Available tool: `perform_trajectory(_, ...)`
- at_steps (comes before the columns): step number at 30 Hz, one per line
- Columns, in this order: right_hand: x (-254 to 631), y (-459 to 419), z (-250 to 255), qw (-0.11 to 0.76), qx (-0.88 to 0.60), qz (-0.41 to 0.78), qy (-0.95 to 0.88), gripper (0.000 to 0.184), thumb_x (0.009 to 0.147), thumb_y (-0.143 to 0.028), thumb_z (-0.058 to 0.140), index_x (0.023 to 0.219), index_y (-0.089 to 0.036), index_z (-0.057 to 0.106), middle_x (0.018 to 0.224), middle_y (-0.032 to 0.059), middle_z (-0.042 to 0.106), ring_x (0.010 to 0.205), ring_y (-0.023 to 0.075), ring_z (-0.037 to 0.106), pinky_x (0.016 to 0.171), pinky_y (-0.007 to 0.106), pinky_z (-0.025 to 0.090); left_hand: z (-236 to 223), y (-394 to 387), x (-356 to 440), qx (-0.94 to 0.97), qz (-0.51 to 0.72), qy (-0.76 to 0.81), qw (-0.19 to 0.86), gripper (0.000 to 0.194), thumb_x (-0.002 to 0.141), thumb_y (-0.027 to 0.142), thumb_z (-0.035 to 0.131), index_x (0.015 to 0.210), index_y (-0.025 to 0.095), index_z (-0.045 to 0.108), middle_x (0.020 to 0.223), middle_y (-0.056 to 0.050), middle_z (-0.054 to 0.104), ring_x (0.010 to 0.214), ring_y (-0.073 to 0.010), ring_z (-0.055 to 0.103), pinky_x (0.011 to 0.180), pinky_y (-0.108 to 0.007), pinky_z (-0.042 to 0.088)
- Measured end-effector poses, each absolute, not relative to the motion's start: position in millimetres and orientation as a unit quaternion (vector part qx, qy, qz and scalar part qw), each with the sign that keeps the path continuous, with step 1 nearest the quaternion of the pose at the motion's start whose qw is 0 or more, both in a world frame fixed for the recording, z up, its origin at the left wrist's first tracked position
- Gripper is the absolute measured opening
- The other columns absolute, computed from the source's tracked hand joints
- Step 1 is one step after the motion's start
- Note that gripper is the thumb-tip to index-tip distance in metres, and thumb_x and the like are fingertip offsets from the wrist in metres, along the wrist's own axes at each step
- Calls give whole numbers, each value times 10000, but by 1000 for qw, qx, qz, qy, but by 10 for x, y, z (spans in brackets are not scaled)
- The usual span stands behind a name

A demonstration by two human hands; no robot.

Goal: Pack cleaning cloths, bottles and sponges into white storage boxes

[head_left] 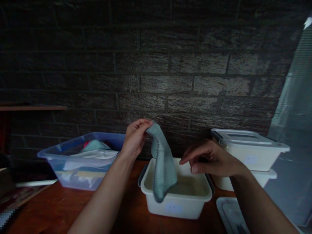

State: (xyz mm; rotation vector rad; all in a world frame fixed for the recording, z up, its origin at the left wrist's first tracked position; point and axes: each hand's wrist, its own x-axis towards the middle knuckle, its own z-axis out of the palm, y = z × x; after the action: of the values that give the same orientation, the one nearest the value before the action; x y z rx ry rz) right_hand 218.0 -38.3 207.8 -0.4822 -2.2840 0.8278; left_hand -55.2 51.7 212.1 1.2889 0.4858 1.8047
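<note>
A grey-green cloth (162, 162) with a stitched edge hangs from my left hand (136, 135), whose fingers pinch its top corner. Its lower end drapes in front of the opening of a white plastic box (176, 206) that has dark side clips and no lid on. My right hand (207, 159) hovers over the right part of this box, apart from the cloth. Its fingers are curved with a gap between thumb and forefinger, and I see nothing in them.
To the left stands a translucent blue tub (78, 172) with several folded cloths (95, 154) inside. Stacked white boxes, the upper one lidded (251, 148), stand at the right. A loose lid (230, 213) lies under my right forearm. A brick wall (156, 81) rises behind the wooden table (46, 211).
</note>
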Motion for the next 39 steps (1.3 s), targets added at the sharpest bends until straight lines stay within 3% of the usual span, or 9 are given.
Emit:
perform_trajectory(4, 2152, -245, 2023, 469, -277, 270, -794, 272, 923, -389, 741, 1135, -224, 785, 1026, 73, 785, 763, 153, 668, 647, 259, 529, 2114, 403, -474, 541, 680, 202, 452, 282, 690, 240, 881, 916, 162, 731, 790, 6, 711, 659, -102, 642, 619, -188, 491)
perform_trajectory(7, 2140, -135, 1981, 515, -269, 191, -791, 499, 881, -356, 795, 1357, -293, 661, 1290, 73, 712, 1103, 221, 673, 897, 344, 554, 2120, 237, -371, 600, 609, 187, 483, 348, 754, 266, 862, 1054, 192, 702, 874, -8, 734, 689, -114, 664, 630, -195, 509)
perform_trajectory(11, 2058, -94, 1936, 499, -198, 185, -823, 831, 807, -300, 866, 1534, -353, 468, 1522, 61, 552, 1401, 256, 505, 1163, 437, 407, 2097, 12, -199, 659, 524, 147, 520, 390, 831, 284, 822, 1166, 235, 628, 966, -18, 742, 715, -118, 679, 641, -202, 527)
perform_trajectory(16, 1960, -102, 1892, 473, -200, 250, -821, 516, 819, -335, 852, 1296, -254, 672, 1136, 35, 719, 1021, 203, 662, 894, 324, 534, 2028, -63, -80, 705, 467, 124, 519, 374, 889, 306, 776, 1202, 243, 581, 986, -27, 724, 729, -116, 675, 629, -195, 505)
perform_trajectory(19, 1983, -95, 1886, 466, -249, 261, -808, 253, 863, -381, 806, 1017, -189, 748, 897, 9, 691, 793, 150, 605, 697, 260, 484, 2011, -13, -88, 715, 466, 134, 503, 412, 872, 299, 797, 1207, 241, 565, 1007, -34, 719, 771, -127, 682, 658, -211, 512)
perform_trajectory(22, 2054, -83, 1894, 501, -282, 253, -778, 267, 892, -418, 767, 821, -166, 715, 734, -13, 610, 663, 121, 516, 587, 242, 408, 2007, 55, -133, 729, 469, 147, 477, 515, 798, 267, 864, 1221, 240, 573, 1027, -30, 703, 849, -143, 683, 717, -229, 522)
perform_trajectory(25, 2137, -70, 1920, 561, -285, 277, -726, 282, 893, -442, 759, 818, -177, 701, 706, -19, 593, 628, 121, 497, 560, 243, 396, 1994, 120, -182, 747, 437, 164, 472, 563, 763, 269, 889, 1240, 238, 592, 1018, -31, 712, 878, -155, 683, 741, -239, 519)
perform_trajectory(35, 2432, -11, 2059, 694, -286, 273, -602, 315, 875, -499, 755, 746, -221, 685, 681, -21, 600, 583, 140, 480, 551, 261, 398, 2001, 392, -451, 787, 373, 217, 441, 175, 836, 359, 799, 859, 189, 766, 780, -39, 728, 651, -146, 626, 562, -214, 414)
perform_trajectory(39, 2508, 42, 2099, 721, -276, 280, -570, 272, 850, -481, 782, 772, -231, 711, 709, -17, 637, 599, 147, 509, 570, 261, 427, 2065, 454, -590, 786, 407, 228, 406, 189, 844, 373, 787, 889, 189, 791, 833, -52, 753, 733, -168, 664, 663, -236, 475)
